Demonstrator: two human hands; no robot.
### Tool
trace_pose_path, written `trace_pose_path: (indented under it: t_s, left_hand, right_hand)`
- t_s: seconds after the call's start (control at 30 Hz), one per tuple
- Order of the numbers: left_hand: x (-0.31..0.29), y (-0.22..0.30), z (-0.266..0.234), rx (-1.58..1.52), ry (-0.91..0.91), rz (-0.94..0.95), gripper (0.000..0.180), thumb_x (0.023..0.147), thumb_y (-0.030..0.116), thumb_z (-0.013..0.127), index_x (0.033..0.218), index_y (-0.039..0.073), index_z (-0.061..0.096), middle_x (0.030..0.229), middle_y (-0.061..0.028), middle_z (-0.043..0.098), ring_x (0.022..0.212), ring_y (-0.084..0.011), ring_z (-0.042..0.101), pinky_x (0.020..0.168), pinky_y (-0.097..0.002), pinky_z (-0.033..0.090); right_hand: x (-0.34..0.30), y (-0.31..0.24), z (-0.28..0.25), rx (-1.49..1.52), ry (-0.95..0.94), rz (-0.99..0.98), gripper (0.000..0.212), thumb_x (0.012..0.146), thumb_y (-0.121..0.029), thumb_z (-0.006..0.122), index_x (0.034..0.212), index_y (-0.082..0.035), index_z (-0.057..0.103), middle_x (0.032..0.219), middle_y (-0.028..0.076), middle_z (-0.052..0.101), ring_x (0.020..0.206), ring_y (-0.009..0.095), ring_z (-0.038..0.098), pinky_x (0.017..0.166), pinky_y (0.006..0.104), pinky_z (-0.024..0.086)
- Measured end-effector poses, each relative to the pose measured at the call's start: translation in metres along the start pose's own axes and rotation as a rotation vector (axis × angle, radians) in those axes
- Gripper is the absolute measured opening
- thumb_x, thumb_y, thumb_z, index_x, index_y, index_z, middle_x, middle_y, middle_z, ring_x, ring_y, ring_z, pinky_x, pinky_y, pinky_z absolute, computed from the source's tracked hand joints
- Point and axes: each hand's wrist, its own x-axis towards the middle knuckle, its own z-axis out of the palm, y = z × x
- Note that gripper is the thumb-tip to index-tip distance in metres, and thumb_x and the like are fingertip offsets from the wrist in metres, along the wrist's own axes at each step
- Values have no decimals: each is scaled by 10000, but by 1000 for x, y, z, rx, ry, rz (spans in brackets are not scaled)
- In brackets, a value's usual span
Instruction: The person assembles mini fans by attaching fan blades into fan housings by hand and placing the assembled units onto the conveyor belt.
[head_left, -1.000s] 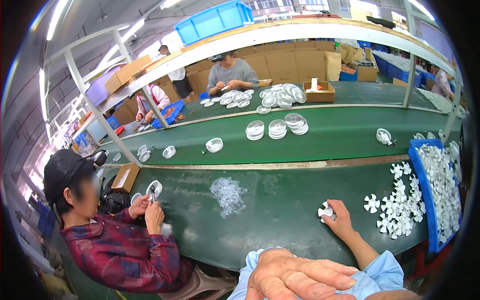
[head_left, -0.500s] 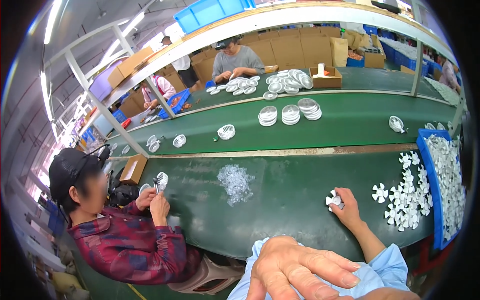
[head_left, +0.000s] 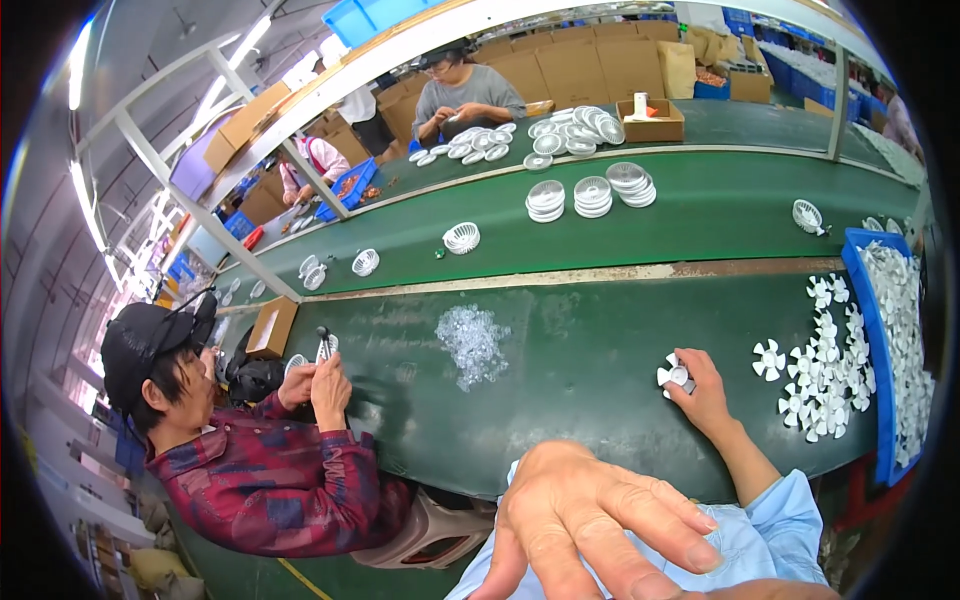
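Observation:
My right hand (head_left: 704,390) is closed around a small white fan blade (head_left: 674,375) and rests on the green work table (head_left: 570,350). Its thumb and fingers grip the blade's edge, with the hub and some vanes showing at the left of the hand. My left hand (head_left: 600,520) is close below the camera, back of the hand up, fingers apart and stretched toward the lower right; nothing shows in it. Right of my right hand lies a loose group of white fan blades (head_left: 826,375). A pile of small clear plastic pieces (head_left: 473,343) lies to its left.
A blue crate (head_left: 868,330) full of white parts stands at the right edge. Beyond the table, a green belt (head_left: 420,215) carries white fan grilles (head_left: 591,195), some stacked. A co-worker in a plaid shirt (head_left: 270,470) sits at left, holding a dark tool. Another person works across.
The whole view has shifted and tilted slightly. My right hand keeps its hold on the fan blade, and my left hand stays spread. The co-worker's hands at left have shifted a little.

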Motion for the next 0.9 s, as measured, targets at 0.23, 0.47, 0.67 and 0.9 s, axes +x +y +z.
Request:
trace_pose_path:
  t_s: [0.23, 0.47, 0.67, 0.9]
  left_hand:
    - [0, 1, 0, 23, 5, -6, 523, 955, 416, 600, 1328, 50, 587, 1442, -201, 479, 1203, -566, 492, 982, -654, 386]
    - [-10, -1, -1, -33, -4, -81, 498, 957, 395, 605, 1309, 43, 603, 1433, -210, 486, 1199, -560, 499, 980, -648, 389]
    - [4, 1, 3, 16, 15, -19, 490, 954, 384, 612, 1300, 37, 608, 1418, -216, 500, 1193, -558, 504, 980, -642, 393]
    - [1, -2, -5, -2, -14, -9, 490, 954, 383, 614, 1305, 42, 604, 1412, -213, 507, 1200, -547, 508, 992, -640, 388]
  right_hand:
    - [0, -1, 0, 5, -19, 12, 492, 722, -74, 739, 1183, -15, 577, 1116, 144, 586, 971, 302, 604, 834, 374, 506]
    - [0, 1, -3, 5, -17, 14, 486, 726, -75, 734, 1182, -11, 579, 1119, 145, 584, 972, 303, 604, 836, 372, 507]
    - [1, -3, -2, 14, -21, 8, 488, 728, -83, 737, 1184, -8, 579, 1118, 148, 587, 987, 307, 602, 847, 374, 504]
    - [-1, 1, -5, -8, -20, 19, 489, 729, -88, 741, 1184, -1, 584, 1137, 157, 591, 1003, 316, 600, 863, 375, 499]
